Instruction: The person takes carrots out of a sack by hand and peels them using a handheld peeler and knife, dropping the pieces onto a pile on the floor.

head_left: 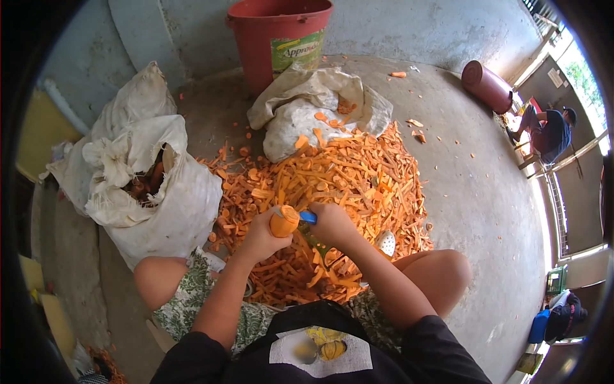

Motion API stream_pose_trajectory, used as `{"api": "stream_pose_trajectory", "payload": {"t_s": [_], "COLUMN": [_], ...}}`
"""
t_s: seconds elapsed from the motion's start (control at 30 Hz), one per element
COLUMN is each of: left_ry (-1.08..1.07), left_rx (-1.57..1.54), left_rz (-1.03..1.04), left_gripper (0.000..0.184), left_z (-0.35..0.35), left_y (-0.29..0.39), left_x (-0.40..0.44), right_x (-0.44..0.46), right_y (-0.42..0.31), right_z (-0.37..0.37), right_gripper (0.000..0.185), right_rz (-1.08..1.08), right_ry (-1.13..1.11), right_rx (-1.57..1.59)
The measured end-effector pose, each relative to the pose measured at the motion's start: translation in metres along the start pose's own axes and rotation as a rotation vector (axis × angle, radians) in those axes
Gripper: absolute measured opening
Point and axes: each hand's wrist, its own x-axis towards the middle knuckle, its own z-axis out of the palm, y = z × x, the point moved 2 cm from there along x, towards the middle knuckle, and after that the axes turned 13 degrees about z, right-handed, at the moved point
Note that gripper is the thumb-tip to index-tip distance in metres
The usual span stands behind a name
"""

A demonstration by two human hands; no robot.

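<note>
My left hand (261,238) is closed around a thick orange carrot (284,222), whose cut end faces up. Just right of it, my right hand (332,225) grips a tool with a blue handle (307,217); its far end meets the carrot's side or lies very close to it. Beneath both hands spreads a large heap of orange carrot pieces (377,176), reaching between my crossed legs. A pale perforated object (385,243) rests on the heap beside my right forearm.
White sacks (160,224) stand at the left, one open with dark contents. A crumpled sack (294,125) lies behind the heap, before a red bin (246,51). A dark red barrel (487,88) lies at the back right. Another person (551,136) sits at the far right.
</note>
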Motion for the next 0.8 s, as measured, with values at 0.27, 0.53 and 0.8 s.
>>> {"api": "stream_pose_trajectory", "payload": {"t_s": [0.27,0.53,0.8], "left_ry": [0.035,0.133,-0.100], "left_rx": [-0.044,0.019,0.115], "left_rz": [-0.103,-0.016,0.086], "left_gripper": [0.035,0.033,0.037], "left_z": [-0.004,-0.006,-0.019], "left_y": [-0.009,-0.004,0.044], "left_x": [-0.004,-0.006,-0.022], "right_x": [0.005,0.004,0.051], "right_y": [-0.010,-0.017,0.083], "right_z": [-0.005,-0.002,-0.009], "right_gripper": [0.014,0.016,0.036], "right_rz": [-0.005,0.051,0.443], "right_ry": [-0.064,0.013,0.209], "right_rx": [-0.061,-0.023,0.087]}}
